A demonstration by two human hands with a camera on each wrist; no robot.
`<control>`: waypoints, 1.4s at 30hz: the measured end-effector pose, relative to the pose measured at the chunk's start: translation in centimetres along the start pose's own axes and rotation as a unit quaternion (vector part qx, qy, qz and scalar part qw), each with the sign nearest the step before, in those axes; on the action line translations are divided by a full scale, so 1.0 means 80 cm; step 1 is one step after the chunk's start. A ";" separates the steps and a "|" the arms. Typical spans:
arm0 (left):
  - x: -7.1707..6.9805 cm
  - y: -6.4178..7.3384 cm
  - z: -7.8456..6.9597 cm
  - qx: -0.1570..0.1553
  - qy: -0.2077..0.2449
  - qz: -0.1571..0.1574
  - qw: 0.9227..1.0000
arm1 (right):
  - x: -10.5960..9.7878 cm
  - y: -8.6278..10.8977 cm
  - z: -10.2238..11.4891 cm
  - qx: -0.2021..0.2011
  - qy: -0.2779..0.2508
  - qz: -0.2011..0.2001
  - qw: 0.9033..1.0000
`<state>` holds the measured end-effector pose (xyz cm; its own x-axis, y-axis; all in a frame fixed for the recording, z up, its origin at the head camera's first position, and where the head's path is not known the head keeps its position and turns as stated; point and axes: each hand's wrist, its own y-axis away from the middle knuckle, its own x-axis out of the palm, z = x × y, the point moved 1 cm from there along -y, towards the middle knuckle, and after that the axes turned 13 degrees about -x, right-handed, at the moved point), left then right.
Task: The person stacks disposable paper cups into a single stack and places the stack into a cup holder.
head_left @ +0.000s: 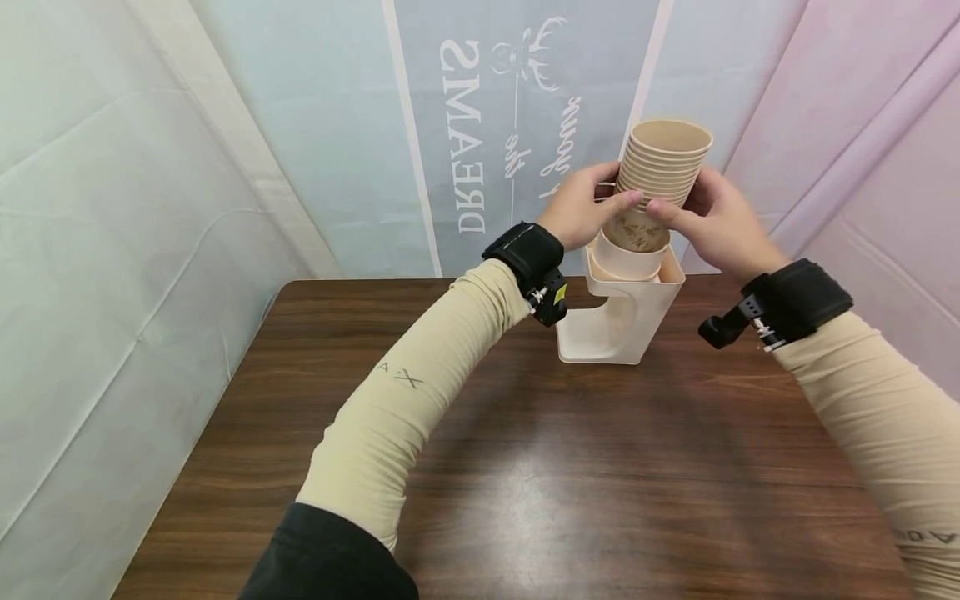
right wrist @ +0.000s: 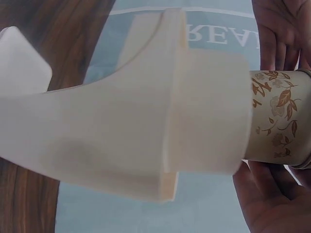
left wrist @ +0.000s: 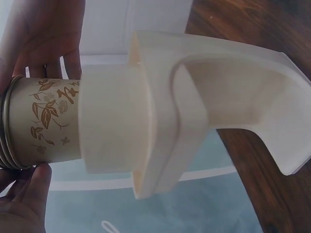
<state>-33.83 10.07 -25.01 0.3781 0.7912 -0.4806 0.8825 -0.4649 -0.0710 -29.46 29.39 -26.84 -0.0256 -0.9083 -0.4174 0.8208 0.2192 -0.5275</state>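
Both hands grip a stack of nested paper cups (head_left: 663,162) from its two sides, the left hand (head_left: 585,204) on the left and the right hand (head_left: 720,221) on the right. Their thumbs meet near the front of the stack, below the rims. The lowest cup, printed with brown leaves and flowers (left wrist: 46,119), sits with its base inside the round collar of a cream plastic cup dispenser (head_left: 630,321). In the right wrist view the same collar (right wrist: 214,111) surrounds the cup's bottom end. The dispenser stands upright on the table.
The dark wood-grain table (head_left: 525,483) runs up to a pale blue curtain (head_left: 337,125) with printed lettering, right behind the dispenser. A white curtain (head_left: 112,250) hangs along the left side, a pinkish one (head_left: 885,167) at the right.
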 end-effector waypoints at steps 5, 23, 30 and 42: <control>0.002 0.000 0.010 0.005 -0.019 0.005 1.000 | 0.006 0.003 -0.005 0.017 0.046 0.004 0.999; 0.005 -0.001 0.013 -0.010 -0.058 0.034 0.998 | 0.005 0.013 -0.009 0.039 0.087 0.022 0.995; 0.011 0.001 0.026 -0.006 -0.090 0.032 0.995 | 0.011 0.019 -0.020 0.055 0.101 0.037 0.993; 0.014 0.000 0.039 -0.016 -0.111 0.041 0.993 | 0.018 0.024 -0.022 0.071 0.108 0.071 0.989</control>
<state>-34.28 9.73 -28.25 0.3811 0.6424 -0.6649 0.8610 -0.5086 0.0022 -28.90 29.15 -29.75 -0.0131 -0.7716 -0.6360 0.8962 0.2731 -0.3497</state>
